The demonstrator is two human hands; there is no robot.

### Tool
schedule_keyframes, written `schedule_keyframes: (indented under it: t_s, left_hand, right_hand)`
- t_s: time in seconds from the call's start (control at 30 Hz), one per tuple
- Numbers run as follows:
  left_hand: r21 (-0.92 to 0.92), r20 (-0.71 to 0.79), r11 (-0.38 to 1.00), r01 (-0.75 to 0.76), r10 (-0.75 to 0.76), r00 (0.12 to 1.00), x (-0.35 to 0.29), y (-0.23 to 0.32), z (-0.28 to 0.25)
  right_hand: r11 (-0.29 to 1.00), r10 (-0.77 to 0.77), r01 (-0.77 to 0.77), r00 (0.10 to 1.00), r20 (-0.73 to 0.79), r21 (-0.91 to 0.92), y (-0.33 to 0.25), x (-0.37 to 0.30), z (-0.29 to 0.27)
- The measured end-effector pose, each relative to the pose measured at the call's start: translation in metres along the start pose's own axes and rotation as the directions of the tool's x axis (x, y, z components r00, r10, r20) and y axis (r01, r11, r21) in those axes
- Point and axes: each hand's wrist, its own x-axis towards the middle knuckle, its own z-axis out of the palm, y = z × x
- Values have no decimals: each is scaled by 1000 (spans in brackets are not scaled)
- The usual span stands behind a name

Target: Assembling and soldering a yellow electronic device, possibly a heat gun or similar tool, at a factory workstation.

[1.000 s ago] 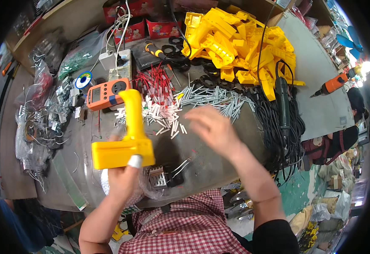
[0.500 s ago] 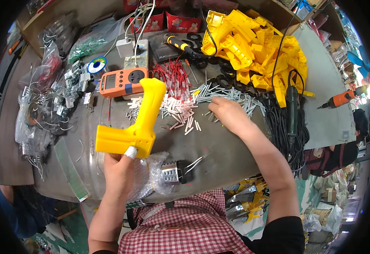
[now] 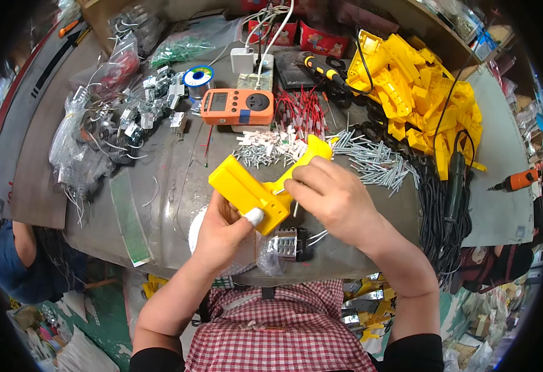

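My left hand (image 3: 220, 234), with white tape on its thumb, is closed around the lower end of a yellow plastic tool housing (image 3: 244, 185). The housing is tilted above the bench, its handle pointing to the upper right. My right hand (image 3: 341, 201) is at the handle, fingertips pinched against it. Between and beside those fingers a thin silver long screw (image 3: 296, 209) partly shows; how many are held is hidden. Just beyond lies a loose pile of long silver screws (image 3: 380, 162). Below the housing, a perforated metal part (image 3: 289, 244) with white wires rests by bubble wrap (image 3: 270, 257).
An orange multimeter (image 3: 237, 106) stands behind small white parts (image 3: 287, 144) and red wires (image 3: 299, 111). Yellow housings (image 3: 420, 93) are heaped at the back right, beside a corded dark screwdriver (image 3: 455, 186). Wired metal parts (image 3: 138, 121) lie left. Another person's arm (image 3: 23, 243) shows far left.
My right hand has left the screw pile and come to the housing. My left hand has turned the housing and shifted it right. The whole view has moved slightly.
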Motion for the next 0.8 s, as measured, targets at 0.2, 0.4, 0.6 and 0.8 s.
schedule_keyframes:
  t_s: [0.2, 0.4, 0.6, 0.8]
  left_hand:
    - [265, 132, 961, 76, -114, 985, 2, 17, 5]
    - [122, 168, 990, 75, -95, 981, 2, 26, 5]
    - [187, 177, 982, -5, -29, 984, 3, 23, 4]
    - [-316, 203, 943, 106, -42, 978, 8, 10, 2]
  right_hand:
    - [995, -101, 101, 994, -37, 2, -17, 8, -9]
    - [993, -117, 116, 993, 7, 26, -15, 4, -20]
    - [981, -66, 76, 996, -61, 178, -19, 4, -12]
    - [981, 124, -89, 971, -204, 175, -24, -6, -43]
